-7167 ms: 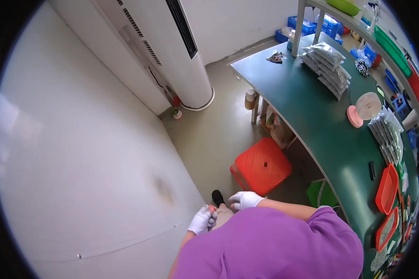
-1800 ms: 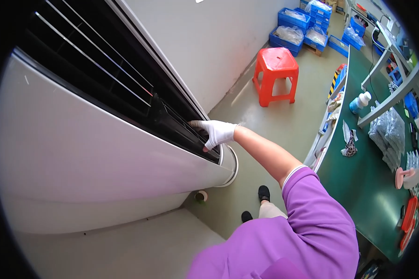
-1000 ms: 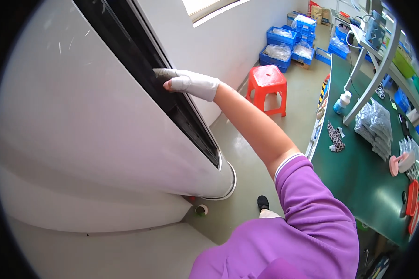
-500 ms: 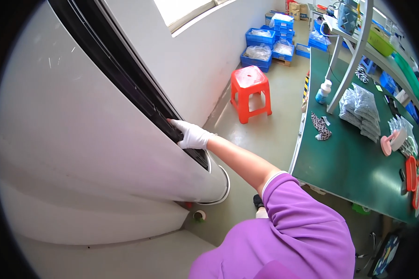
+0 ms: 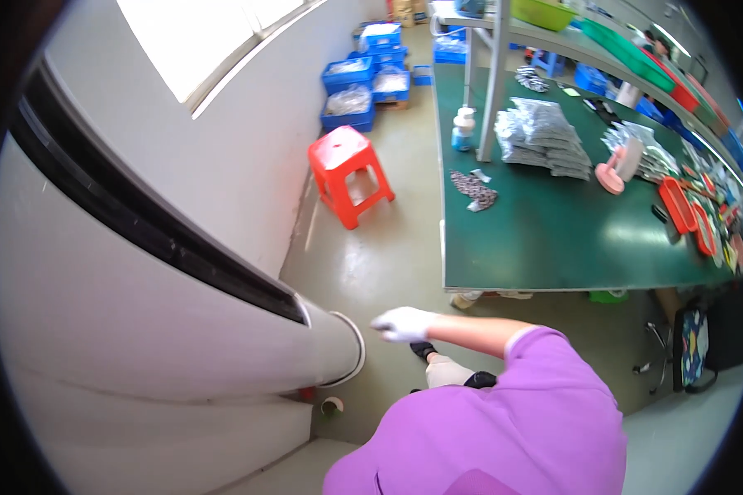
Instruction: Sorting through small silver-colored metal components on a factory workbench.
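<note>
My right hand (image 5: 404, 324), in a white glove, hangs above the floor beside the lower end of a large white panel (image 5: 165, 305). Its fingers look bent together, slightly blurred, and I see nothing in them. A black grooved strip (image 5: 173, 245) runs along the panel's edge, with a gap between it and my hand. At the panel's foot is a pale rounded end piece (image 5: 338, 351), the closest thing to the hand. My left hand is out of view.
A red plastic stool (image 5: 347, 165) stands by the wall, with blue crates (image 5: 348, 82) of bagged goods behind. On the right, a green-topped table (image 5: 537, 247) carries silvery packets (image 5: 545, 136), a bottle (image 5: 463, 129), a cloth (image 5: 474, 190) and red trays (image 5: 677, 205). A chair (image 5: 689, 346) stands at the near right.
My right hand has let go of the black strip on the white panel and moved away to the right. The view has turned right, showing more of the table and chair.
</note>
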### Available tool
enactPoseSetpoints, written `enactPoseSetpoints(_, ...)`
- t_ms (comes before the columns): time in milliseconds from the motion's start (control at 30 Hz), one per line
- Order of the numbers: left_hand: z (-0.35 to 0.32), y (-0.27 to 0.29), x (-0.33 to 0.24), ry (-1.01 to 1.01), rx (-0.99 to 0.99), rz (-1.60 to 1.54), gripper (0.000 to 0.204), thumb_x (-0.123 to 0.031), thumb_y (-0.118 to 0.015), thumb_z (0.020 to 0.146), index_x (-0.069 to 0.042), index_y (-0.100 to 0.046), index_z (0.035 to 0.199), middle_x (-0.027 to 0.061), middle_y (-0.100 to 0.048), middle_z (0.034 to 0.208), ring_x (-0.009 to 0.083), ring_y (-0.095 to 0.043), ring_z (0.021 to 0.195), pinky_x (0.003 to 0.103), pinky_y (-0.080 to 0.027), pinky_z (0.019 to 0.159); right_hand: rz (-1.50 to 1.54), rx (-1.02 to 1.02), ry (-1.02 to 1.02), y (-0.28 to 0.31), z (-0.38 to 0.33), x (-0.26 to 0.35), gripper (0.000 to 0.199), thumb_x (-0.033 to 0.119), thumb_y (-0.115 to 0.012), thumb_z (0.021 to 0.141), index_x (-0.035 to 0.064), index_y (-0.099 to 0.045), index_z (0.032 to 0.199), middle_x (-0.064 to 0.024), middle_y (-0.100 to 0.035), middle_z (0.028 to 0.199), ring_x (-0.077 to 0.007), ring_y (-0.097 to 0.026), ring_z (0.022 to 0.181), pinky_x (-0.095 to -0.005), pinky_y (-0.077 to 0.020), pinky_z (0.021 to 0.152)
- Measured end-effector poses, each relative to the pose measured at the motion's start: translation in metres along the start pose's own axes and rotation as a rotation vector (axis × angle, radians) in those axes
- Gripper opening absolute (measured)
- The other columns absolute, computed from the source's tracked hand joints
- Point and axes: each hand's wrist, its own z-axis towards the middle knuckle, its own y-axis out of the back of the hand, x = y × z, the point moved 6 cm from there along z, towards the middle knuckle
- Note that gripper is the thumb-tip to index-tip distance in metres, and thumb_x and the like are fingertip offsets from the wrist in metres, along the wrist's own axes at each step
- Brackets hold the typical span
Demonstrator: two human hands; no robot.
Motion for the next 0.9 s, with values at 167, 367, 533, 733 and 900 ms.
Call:
enactPoseSetpoints(167, 0.042, -0.033, -0.055, 0.014, 0.198, 0.219, 0.022, -0.028, -0.059, 0.093, -0.009, -0.064, 0.102, 0.0006, -0.064, 0.093, 0.0124, -0.058, 0.079, 0.029, -0.048, 0.070, 0.036, 0.257, -0.779, -0.052, -0.303, -0.091, 0.056, 0.047, -0.051, 0.083, 0.0097, -0.059, 0.124, -0.0158, -0.060, 0.124, -0.0332, -0.055, 0.116, -0.0387, -0.0411, 0.100)
enactPoseSetpoints(367, 0.068, -0.103, -0.105, 0.035, 0.384, 0.452, 0.022, -0.028, -0.059, 0.093, -0.009, -0.064, 0.101, 0.0009, -0.064, 0.094, 0.0126, -0.058, 0.079, 0.030, -0.048, 0.069, 0.198, 0.135, -0.823, -0.087, -0.367, -0.023, 0.044, 0.037, -0.045, 0.090, 0.0165, -0.057, 0.127, -0.0116, -0.057, 0.128, -0.0323, -0.053, 0.117, -0.0379, -0.0401, 0.101)
enactPoseSetpoints(533, 0.079, -0.170, -0.150, 0.040, 0.476, 0.639, 0.022, -0.028, -0.059, 0.093, -0.008, -0.065, 0.101, 0.0011, -0.064, 0.094, 0.0127, -0.059, 0.079, 0.030, -0.048, 0.069, 0.246, 0.159, -0.945, -0.107, -0.448, -0.039, 0.042, 0.031, -0.052, 0.083, 0.0099, -0.063, 0.117, -0.0154, -0.064, 0.115, -0.0336, -0.060, 0.106, -0.0396, -0.0455, 0.092)
enactPoseSetpoints(733, 0.090, -0.284, -0.169, 0.065, 0.562, 0.799, 0.022, -0.027, -0.059, 0.093, -0.008, -0.065, 0.101, 0.0014, -0.065, 0.094, 0.0129, -0.059, 0.078, 0.030, -0.048, 0.068, 0.414, 0.069, -1.134, -0.116, -0.550, -0.035, 0.037, 0.033, -0.055, 0.087, 0.0120, -0.061, 0.117, -0.0134, -0.065, 0.111, -0.0308, -0.061, 0.099, -0.0387, -0.0455, 0.087)
enactPoseSetpoints(900, 0.099, -0.406, -0.189, 0.082, 0.639, 0.957, 0.021, -0.027, -0.059, 0.093, -0.008, -0.065, 0.101, 0.0016, -0.065, 0.094, 0.0131, -0.059, 0.078, 0.030, -0.048, 0.068, 0.508, -0.458, -1.137, -0.148, -0.661, -0.065, 0.037, 0.033, -0.053, 0.087, 0.0125, -0.058, 0.118, -0.0143, -0.065, 0.110, -0.0314, -0.061, 0.097, -0.0386, -0.0466, 0.084)
